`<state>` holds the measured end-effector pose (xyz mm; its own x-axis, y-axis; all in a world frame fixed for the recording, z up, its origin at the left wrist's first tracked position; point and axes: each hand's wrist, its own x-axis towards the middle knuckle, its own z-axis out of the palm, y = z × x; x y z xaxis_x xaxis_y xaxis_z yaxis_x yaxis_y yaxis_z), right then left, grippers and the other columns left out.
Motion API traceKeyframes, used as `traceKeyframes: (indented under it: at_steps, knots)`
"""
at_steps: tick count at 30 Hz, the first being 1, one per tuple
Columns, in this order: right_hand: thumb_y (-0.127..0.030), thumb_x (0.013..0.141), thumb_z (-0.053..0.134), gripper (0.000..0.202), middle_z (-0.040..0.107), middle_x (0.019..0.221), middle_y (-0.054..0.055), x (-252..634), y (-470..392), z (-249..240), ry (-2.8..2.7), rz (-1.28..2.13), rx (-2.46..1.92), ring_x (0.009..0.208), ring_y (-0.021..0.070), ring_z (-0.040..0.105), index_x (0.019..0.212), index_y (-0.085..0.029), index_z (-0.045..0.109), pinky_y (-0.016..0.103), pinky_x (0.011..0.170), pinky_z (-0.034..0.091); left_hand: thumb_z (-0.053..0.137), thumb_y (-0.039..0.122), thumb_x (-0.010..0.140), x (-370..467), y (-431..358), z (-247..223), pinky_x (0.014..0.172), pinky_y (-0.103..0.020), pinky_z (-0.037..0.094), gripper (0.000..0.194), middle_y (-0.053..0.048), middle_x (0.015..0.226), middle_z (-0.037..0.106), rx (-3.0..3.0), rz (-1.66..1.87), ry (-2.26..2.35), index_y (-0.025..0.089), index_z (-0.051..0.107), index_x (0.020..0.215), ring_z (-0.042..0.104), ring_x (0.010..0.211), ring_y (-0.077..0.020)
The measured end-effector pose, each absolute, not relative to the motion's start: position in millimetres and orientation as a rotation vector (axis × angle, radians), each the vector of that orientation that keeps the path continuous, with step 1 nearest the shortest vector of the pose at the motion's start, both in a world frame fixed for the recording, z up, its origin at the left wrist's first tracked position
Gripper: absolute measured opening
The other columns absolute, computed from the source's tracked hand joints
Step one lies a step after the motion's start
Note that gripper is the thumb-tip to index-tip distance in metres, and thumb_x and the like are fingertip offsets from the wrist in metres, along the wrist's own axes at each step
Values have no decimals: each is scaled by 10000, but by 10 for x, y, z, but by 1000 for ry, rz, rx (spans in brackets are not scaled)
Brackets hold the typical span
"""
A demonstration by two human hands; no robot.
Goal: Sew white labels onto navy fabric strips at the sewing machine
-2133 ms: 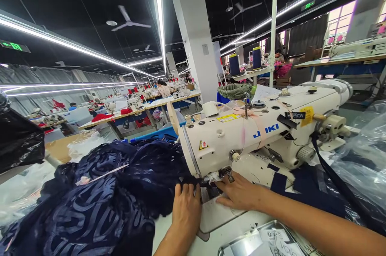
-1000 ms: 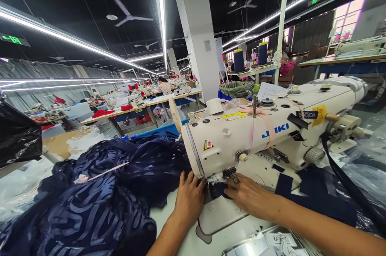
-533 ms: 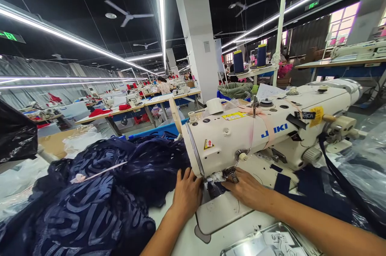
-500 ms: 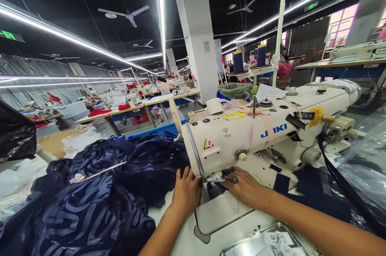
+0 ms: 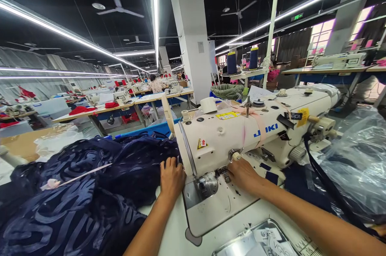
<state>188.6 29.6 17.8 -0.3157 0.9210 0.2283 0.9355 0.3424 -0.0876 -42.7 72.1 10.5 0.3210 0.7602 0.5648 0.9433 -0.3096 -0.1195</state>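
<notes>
At the left end of a white JUKI sewing machine, my left hand has its fingers bent over the edge of a navy garment. The garment has glossy swirl patterns and lies heaped to the left. My right hand is under the machine arm, just below a small tension knob and beside a dark ribbed part. Its fingertips are hidden, so its grip does not show. Between my hands the metal needle plate lies bare under the presser foot.
A pale narrow strip lies across the garment. Clear plastic and navy pieces are at the right. Two thread cones stand behind the machine. A metal tray with labels sits at the front edge.
Dark fabric that was under the presser foot is no longer there. My left hand has moved left, away from the needle; my right hand has shifted slightly up toward the knob. The view has turned.
</notes>
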Motion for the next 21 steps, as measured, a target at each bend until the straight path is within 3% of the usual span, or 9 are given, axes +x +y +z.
traceKeyframes:
  at_steps: [7,12,18,21]
  knots:
    - [-141,753,491,121,621,802,88,2187,137,360,-2392,24,-1871,755,213,567,731,-150,610,280,624,334,377,201,800,-422,525,221,691,-378,313,351,-100,613,628,-2211,-408,-1486,160,648,582,564,698,-247]
    - [-187,716,533,82,585,900,106,2339,-68,301,-2389,84,-1923,870,240,539,756,-148,592,314,727,336,327,278,840,-412,330,264,680,-347,304,427,-97,611,651,-2236,-348,-1660,169,637,568,587,635,-220]
    - [-112,676,517,65,576,808,36,2367,-145,255,-2388,217,-1789,718,171,543,702,-165,544,275,665,347,368,220,811,-424,21,325,608,-290,299,303,-95,738,669,-2313,-424,-1907,182,652,713,592,752,-230]
    - [-113,733,476,89,579,793,32,2171,-191,232,-2356,232,-1664,687,154,532,682,-165,527,261,650,344,395,210,793,-428,-145,295,550,-278,274,307,-91,644,654,-2359,-392,-1996,180,641,614,591,671,-222]
